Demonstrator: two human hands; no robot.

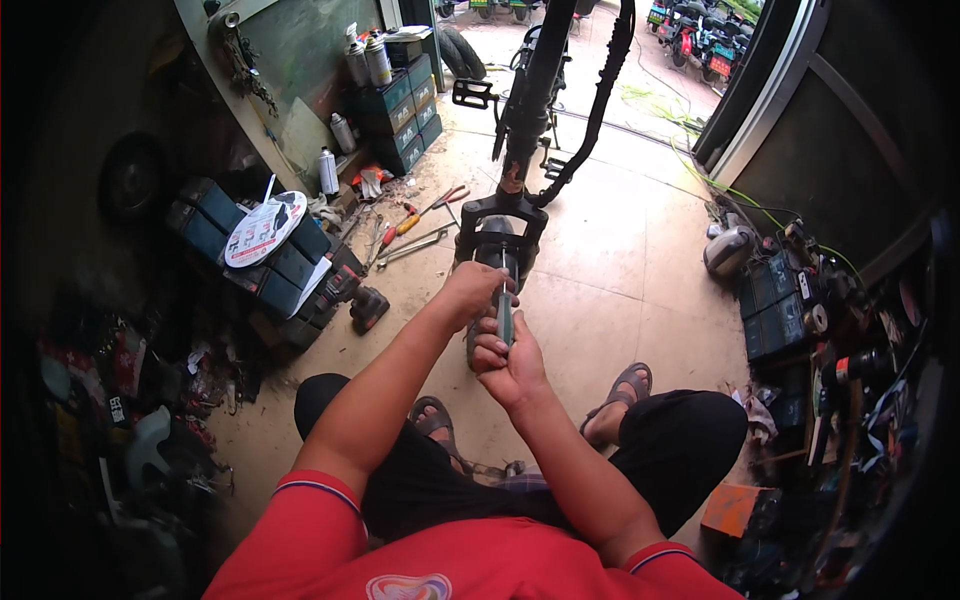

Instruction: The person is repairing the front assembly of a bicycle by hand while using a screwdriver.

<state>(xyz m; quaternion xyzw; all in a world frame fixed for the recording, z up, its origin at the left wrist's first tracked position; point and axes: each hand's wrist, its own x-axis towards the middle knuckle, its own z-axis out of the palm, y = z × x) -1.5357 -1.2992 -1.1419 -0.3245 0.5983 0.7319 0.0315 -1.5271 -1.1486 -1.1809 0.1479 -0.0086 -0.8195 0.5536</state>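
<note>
My right hand is closed around the dark green handle of a screwdriver. Its metal shaft points up and away, toward the black front fork of a two-wheeler. Just above the handle, my left hand is closed, its fingertips pinched at the shaft. Between the fork legs sits the front wheel, its near side partly covered by my hands. Where the screwdriver's tip ends is too small to make out.
Pliers, screwdrivers and wrenches lie on the floor to the left, near a cordless power tool. Stacked batteries with spray cans stand behind them. More batteries and a grey rounded part are on the right.
</note>
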